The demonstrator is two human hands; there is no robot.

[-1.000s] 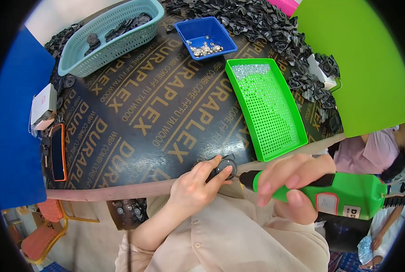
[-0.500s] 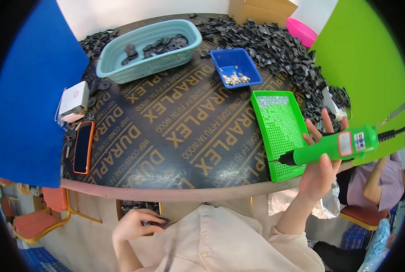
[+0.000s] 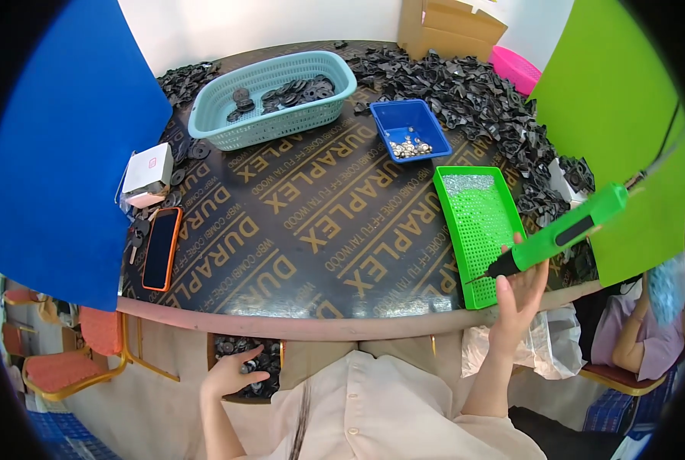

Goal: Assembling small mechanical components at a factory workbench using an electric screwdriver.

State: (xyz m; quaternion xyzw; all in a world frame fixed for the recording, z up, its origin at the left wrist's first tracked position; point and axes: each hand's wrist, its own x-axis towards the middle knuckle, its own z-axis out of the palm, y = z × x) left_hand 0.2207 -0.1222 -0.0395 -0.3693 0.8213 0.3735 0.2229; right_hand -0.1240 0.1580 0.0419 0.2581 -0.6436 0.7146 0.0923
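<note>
Right hand (image 3: 517, 295) lets the green electric screwdriver (image 3: 565, 230) hang at the lower right; left hand (image 3: 231, 374) digs in a box of black parts (image 3: 254, 360) under the tabletop (image 3: 319, 222) edge.

Right grip: fingers apart, palm only touching the driver body, not clamped. The driver hangs tilted on a cable from the upper right, tip pointing down-left just over the near corner of the green perforated tray (image 3: 476, 222), likely parked there for quick reach. Left grip: fingers curled into the black parts; can't tell if it is closed on one. Further out: blue bin of small metal pieces (image 3: 410, 130) above the tray, teal basket (image 3: 273, 96) of black parts at upper centre, loose black parts piled upper right, orange-cased phone (image 3: 162, 247) and small white box (image 3: 148, 170) at left.
</note>
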